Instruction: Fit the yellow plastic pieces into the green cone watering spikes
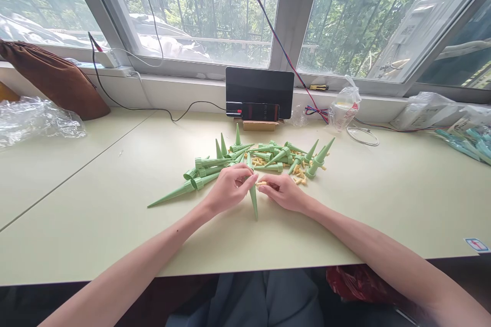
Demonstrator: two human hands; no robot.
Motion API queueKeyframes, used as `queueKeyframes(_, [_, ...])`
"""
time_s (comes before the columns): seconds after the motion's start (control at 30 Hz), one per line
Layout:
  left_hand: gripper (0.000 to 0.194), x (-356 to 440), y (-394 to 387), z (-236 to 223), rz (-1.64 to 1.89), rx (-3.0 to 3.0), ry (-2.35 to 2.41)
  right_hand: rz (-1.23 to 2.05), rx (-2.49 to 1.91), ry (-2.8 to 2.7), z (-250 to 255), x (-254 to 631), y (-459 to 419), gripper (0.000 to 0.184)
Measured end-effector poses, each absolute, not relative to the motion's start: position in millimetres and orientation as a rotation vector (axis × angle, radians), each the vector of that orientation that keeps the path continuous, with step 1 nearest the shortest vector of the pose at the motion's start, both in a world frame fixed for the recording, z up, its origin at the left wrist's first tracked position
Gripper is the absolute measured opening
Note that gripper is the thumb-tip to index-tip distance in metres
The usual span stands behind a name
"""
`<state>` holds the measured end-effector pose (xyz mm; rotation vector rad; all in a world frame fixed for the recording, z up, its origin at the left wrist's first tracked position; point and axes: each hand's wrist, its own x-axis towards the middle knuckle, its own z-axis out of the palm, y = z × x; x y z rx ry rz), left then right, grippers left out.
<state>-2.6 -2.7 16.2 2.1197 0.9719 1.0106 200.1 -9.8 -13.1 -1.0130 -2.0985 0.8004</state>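
Closest to us, our lap in dark, softly folded cloth (264, 301) sits below the table edge, with a crinkled red plastic bag (356, 285) to its right. On the smooth, pale yellow-green table (115, 245), our left hand (233, 184) is closed on a green plastic spike (253, 205), a slim cone with its sharp tip pointing towards us. Our right hand (284, 193) pinches a small yellow peg (261, 183) just beside the spike; we cannot tell whether the two touch. Just beyond our hands lies a loose heap of matching green cones (210, 169), some lying flat with ribbed collars, a few standing upright. Stubby yellow pieces (300, 181) are scattered among them. Farther back, a phone (261, 112) leans before a flat, glossy black tablet (261, 82), above a small cardboard box (261, 126). Behind, glass windows (199, 5) show leaves and bars.
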Motion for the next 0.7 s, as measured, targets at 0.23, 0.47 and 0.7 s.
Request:
queueKeyframes(0.23, [0.032,-2.2,-3.8,15.4,0.983,2.131,0.970,0.809,-1.018,-2.107,-12.4,199.3,-9.4,0.042])
queueKeyframes(0.47, [0.031,-2.5,-4.5,16.6,0.978,2.152,0.943,0.778,-1.023,-2.150,-11.4,200.0,-10.9,0.048])
queueKeyframes(0.7, [0.031,-2.4,-4.8,17.3,0.987,2.164,0.934,0.764,-1.012,-2.158,-12.4,200.2,-10.3,0.050])
